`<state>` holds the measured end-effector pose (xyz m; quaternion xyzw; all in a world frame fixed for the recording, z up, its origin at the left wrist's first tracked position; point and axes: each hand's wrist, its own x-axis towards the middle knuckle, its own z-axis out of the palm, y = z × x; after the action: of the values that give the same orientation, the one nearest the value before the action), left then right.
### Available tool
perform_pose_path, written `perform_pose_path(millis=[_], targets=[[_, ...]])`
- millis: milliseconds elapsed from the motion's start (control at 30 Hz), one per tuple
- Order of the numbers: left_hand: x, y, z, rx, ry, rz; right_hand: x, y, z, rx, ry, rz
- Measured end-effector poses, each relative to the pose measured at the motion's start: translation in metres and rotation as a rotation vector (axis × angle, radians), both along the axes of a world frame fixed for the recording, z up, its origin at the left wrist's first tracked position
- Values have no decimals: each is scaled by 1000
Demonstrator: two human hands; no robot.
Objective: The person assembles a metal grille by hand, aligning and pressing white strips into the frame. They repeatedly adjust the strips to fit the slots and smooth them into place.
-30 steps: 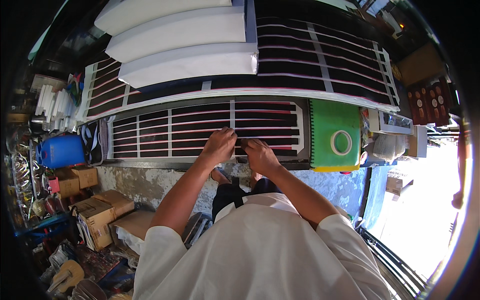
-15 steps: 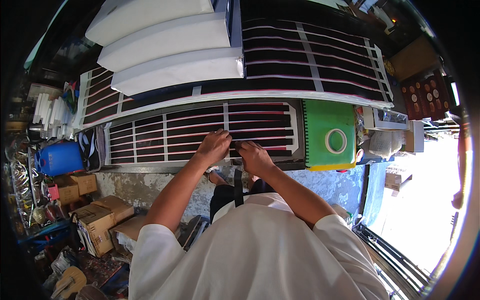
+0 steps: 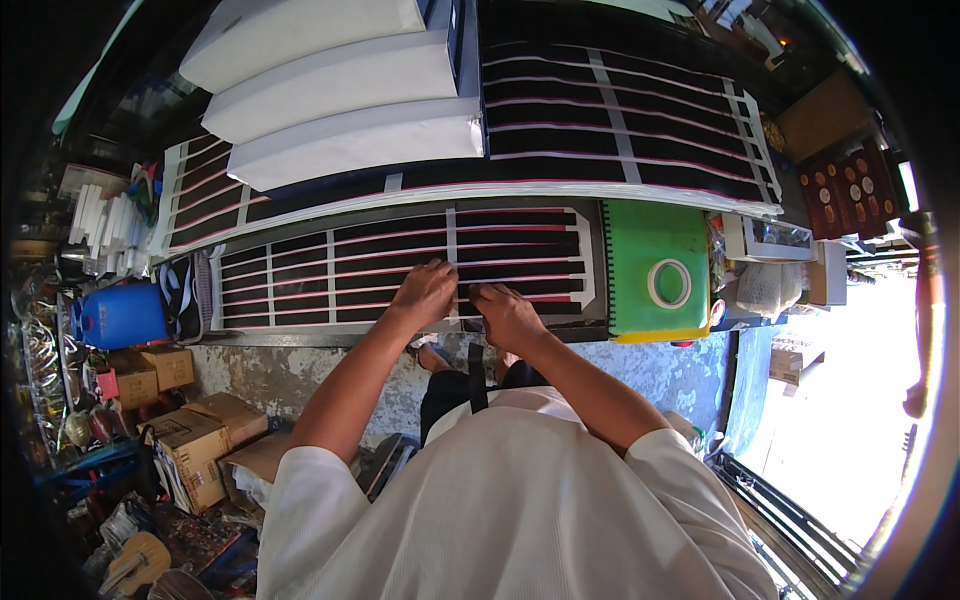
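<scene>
On the narrow counter in front of me lies a long sheet of black strips (image 3: 385, 284) edged in white and red, with pale tape bands (image 3: 331, 275) crossing it. My left hand (image 3: 427, 292) rests on its near part, right of the middle, with curled fingers beside one pale band. Close by on the right, my right hand (image 3: 507, 314) has its fingers bent and pressed together at the sheet's near edge. A small gap parts the two hands. Whatever is between the fingertips of either hand is too small or hidden to name.
White boxes (image 3: 350, 142) are stacked on a larger striped sheet pile (image 3: 700, 150) behind. At right, a tape roll (image 3: 669, 284) lies on a green notebook (image 3: 630, 240). A blue jug (image 3: 122, 316) stands left, above cardboard boxes (image 3: 195, 450).
</scene>
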<state>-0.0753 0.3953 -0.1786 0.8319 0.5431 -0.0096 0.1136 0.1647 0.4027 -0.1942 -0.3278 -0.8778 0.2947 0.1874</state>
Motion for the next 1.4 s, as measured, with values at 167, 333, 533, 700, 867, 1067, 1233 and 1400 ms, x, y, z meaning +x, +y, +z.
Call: perform_pose_path(millis=[167, 333, 533, 700, 867, 1067, 1233, 1400], targets=[[-4, -3, 1, -6, -15, 19, -1, -1, 0, -52, -48, 7], [-14, -34, -5, 155, -246, 218, 16, -4, 3, 25, 50, -42], [-87, -99, -26, 396, -139, 776, 87, 13, 16, 74, -70, -379], [-146, -112, -43, 244, -60, 935, 104, 54, 24, 54, -275, -544], [-170, -108, -48, 62, -30, 1001, 82, 75, 25, -120, -492, -665], [-171, -110, -49, 18, -21, 977, 74, 79, 25, -189, -527, -748], [-176, -109, -50, -9, 30, 943, 80, 82, 17, -202, -574, -690], [-176, -109, -47, -47, 15, 971, 86, 89, 5, -213, -423, -713]])
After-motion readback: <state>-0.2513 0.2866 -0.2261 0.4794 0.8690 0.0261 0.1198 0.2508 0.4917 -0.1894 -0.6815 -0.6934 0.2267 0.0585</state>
